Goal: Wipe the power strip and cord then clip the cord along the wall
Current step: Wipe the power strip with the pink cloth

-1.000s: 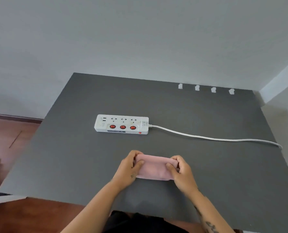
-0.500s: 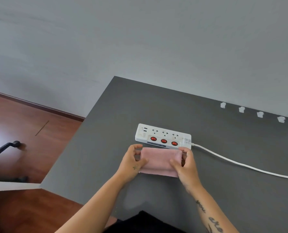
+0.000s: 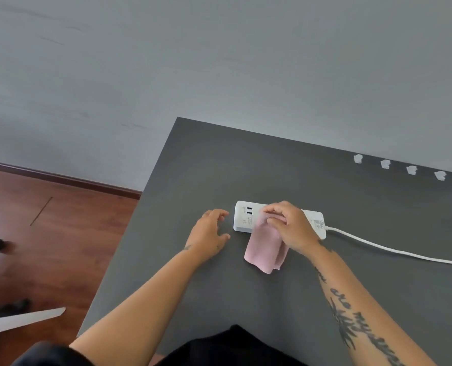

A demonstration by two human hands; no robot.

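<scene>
Your right hand (image 3: 290, 228) is curled over the middle of the power strip (image 3: 247, 216), fingers and thumb pinching the top of a folded pink cloth (image 3: 265, 249) against the strip's upper face; the rest of the cloth hangs past the strip's near edge and lies on the dark grey table (image 3: 246, 159). Your left hand (image 3: 209, 239) grasps nothing: its fingers are loosely bent and spread, thumb apart, low over the table just left of the strip's left end; whether the fingertips meet the casing cannot be told.

The white strip lies flat near the middle of the table, its long side running left to right; two USB ports show at its bare left end, a label at its right end, and the part between is hidden under your hand. The white cord (image 3: 393, 250) leaves the strip's right end and runs loose across the table to the right, drifting nearer before it passes out of view. Four white clips (image 3: 385, 163) stand in a row at the far right of the table, close to the grey wall (image 3: 219, 62) — well apart from the cord; a reddish wooden floor (image 3: 48, 233) shows left of the table.
</scene>
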